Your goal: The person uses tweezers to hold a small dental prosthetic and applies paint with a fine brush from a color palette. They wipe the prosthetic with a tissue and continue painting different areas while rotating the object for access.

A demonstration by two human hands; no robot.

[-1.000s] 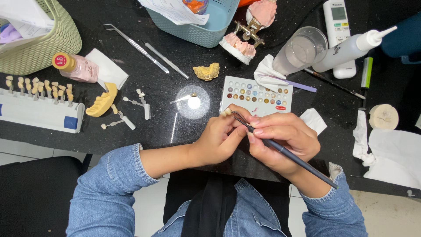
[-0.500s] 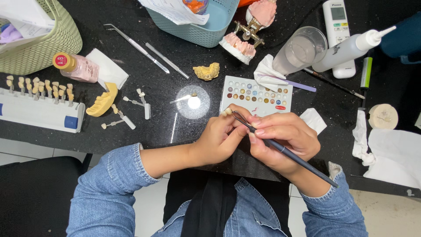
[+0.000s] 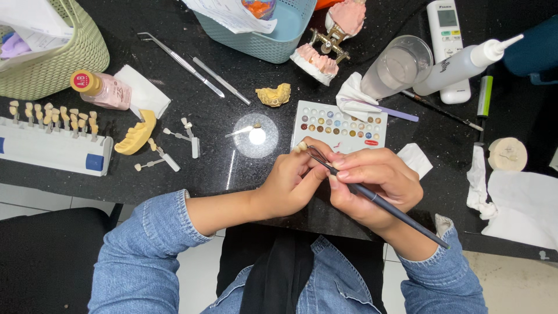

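As both hands meet at the near edge of the black table (image 3: 232,174), the lines go from near to far.

Right hand: the right hand (image 3: 375,186) is closed around a thin dark brush (image 3: 383,204), held like a pen, the tip pointing to the left hand.
Left hand: the left hand (image 3: 290,183) pinches a small tooth piece (image 3: 300,147) between the fingertips, just in front of the palette.
Progress: the brush tip is at the tooth piece, so the painting seems to be under way; how much of it is covered I cannot tell.
Palette: a white colour palette (image 3: 340,125) with many small dots of paint lies just behind the hands.
Glass disc: a round glass disc (image 3: 256,135) is to its left.
Left side: a yellow cast (image 3: 136,135) and a shade guide rack (image 3: 52,145).
Far side: a pink jaw model (image 3: 325,40), a plastic cup (image 3: 398,67) and a teal basket (image 3: 261,40).
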